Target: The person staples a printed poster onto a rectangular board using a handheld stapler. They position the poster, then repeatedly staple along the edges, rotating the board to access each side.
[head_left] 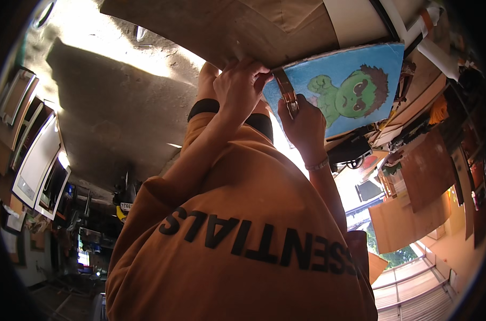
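Observation:
A flat picture panel (pixel 379 61) painted blue, with a green cartoon figure with brown hair, lies at the upper right of my lap. My right hand (pixel 305 128) is closed around a narrow brown-and-metal hand tool (pixel 286 88); its exact kind I cannot make out. The tool lies across the panel's left end. My left hand (pixel 240 88) is just left of the panel's corner, fingers bent and thumb and fingertips pinched together. What they hold, if anything, is too small to see. A bracelet circles my right wrist.
A large brown board (pixel 200 24) stretches beyond my hands, with a pale panel (pixel 355 21) at its right. Grey concrete floor (pixel 120 112) spreads on the left. Framed panels (pixel 37 160) lean at the far left. Brown sheets (pixel 409 219) and clutter are at the right.

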Motion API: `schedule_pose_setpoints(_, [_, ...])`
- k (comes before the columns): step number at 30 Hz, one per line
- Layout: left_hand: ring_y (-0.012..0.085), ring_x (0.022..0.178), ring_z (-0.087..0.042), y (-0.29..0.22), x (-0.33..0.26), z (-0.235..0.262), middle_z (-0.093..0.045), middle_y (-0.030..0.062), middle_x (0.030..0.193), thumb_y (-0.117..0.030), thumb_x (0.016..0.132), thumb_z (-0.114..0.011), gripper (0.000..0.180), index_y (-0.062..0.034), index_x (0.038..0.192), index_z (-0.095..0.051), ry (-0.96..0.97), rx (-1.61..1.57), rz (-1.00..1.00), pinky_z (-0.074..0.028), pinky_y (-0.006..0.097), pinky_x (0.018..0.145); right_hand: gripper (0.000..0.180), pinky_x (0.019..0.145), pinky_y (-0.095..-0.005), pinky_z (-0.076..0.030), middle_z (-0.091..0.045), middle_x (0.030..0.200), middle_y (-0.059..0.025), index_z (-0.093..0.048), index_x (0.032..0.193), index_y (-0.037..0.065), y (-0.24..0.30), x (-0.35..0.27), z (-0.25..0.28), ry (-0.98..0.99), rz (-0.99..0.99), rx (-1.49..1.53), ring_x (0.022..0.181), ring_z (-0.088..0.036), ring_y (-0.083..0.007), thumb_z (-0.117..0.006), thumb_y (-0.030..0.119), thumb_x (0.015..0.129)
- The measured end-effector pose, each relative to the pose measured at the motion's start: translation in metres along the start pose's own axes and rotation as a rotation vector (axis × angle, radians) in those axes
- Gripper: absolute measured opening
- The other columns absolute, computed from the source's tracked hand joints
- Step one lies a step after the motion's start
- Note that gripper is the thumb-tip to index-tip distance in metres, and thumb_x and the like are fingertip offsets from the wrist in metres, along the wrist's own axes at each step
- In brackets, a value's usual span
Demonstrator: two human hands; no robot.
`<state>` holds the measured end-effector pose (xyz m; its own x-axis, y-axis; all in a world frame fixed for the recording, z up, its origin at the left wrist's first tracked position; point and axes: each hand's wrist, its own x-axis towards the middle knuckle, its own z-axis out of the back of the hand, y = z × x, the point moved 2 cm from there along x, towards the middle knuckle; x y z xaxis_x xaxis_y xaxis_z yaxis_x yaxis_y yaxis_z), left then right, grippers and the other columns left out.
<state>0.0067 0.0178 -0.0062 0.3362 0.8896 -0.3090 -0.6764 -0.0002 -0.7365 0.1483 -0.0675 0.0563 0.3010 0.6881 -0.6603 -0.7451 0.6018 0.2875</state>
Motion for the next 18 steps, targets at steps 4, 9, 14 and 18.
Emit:
schedule_pose_setpoints(4, [0.0242, 0.076, -0.07, -0.0008, 0.0006, 0.0016, -0.073, 0.0025, 0.082, -0.029, 0.078, -0.085, 0.017, -0.0153, 0.085, -0.079, 0.007, -0.027, 0.05, -0.052, 0.039, 0.067, 0.037, 0.061, -0.0498, -0.053, -0.067, 0.066, -0.0195, -0.065, 0.087, 0.003, -0.0009, 0.0008, 0.0009, 0.004, 0.003, -0.001, 0.065, -0.068, -0.041, -0.064, 0.039, 0.095])
schedule_pose_setpoints(9, [0.0237, 0.073, -0.07, 0.0017, 0.0031, 0.0021, -0.074, 0.0021, 0.081, -0.03, 0.078, -0.085, 0.017, -0.0152, 0.084, -0.079, 0.02, -0.04, 0.073, -0.052, 0.038, 0.065, 0.036, 0.061, -0.0496, -0.053, -0.066, 0.064, -0.0193, -0.066, 0.086, 0.003, 0.0006, 0.0034, 0.0012, 0.014, 0.004, 0.009, 0.064, -0.068, -0.041, -0.064, 0.038, 0.095])
schedule_pose_setpoints(14, [0.0235, 0.072, -0.07, 0.0032, 0.0031, 0.0015, -0.074, 0.0024, 0.08, -0.029, 0.078, -0.085, 0.015, -0.0161, 0.083, -0.08, 0.013, -0.058, 0.063, -0.052, 0.038, 0.064, 0.036, 0.061, -0.0492, -0.053, -0.066, 0.064, -0.0196, -0.066, 0.086, 0.003, -0.0005, 0.0035, 0.0002, 0.018, 0.025, -0.017, 0.063, -0.068, -0.0413, -0.064, 0.038, 0.095])
schedule_pose_setpoints(18, [0.0238, 0.07, -0.071, 0.004, 0.0029, 0.0007, -0.075, 0.0031, 0.079, -0.028, 0.078, -0.085, 0.014, -0.0169, 0.083, -0.08, 0.005, -0.063, 0.04, -0.052, 0.038, 0.062, 0.035, 0.061, -0.0486, -0.054, -0.066, 0.062, -0.0184, -0.066, 0.085, 0.004, -0.0039, 0.0035, -0.0032, -0.002, 0.045, -0.044, 0.062, -0.068, -0.0405, -0.065, 0.037, 0.095])
